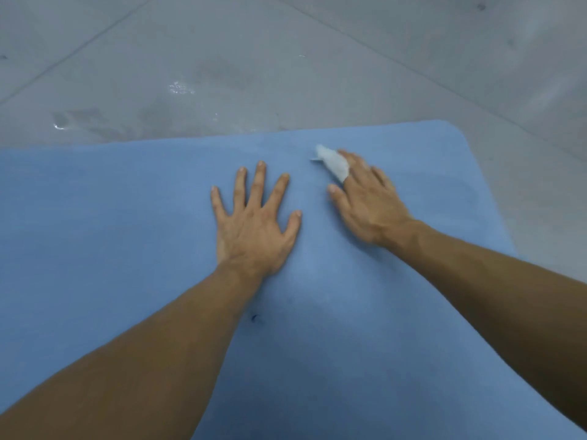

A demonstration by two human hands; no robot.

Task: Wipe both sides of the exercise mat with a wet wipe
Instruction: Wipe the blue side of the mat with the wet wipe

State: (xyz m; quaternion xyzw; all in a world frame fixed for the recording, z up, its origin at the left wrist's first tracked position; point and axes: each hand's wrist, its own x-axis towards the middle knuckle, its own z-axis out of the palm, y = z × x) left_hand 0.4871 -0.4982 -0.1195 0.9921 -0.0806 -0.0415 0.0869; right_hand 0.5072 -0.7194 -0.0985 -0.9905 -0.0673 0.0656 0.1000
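A blue exercise mat (111, 217) lies flat on the floor and fills most of the view. My left hand (254, 220) rests palm down on the mat, fingers spread and straight. To its right, my right hand (365, 201) lies on the mat with a small white wet wipe (333, 163) tucked around its fingers; the wipe sticks out past the fingertips toward the mat's far edge. The right hand is slightly blurred.
Grey tiled floor (286, 58) lies beyond the mat's far edge, with wet, shiny patches (181, 88) on it. The mat's rounded far right corner (457, 131) is in view. A small dark mark (254, 318) sits on the mat between my forearms.
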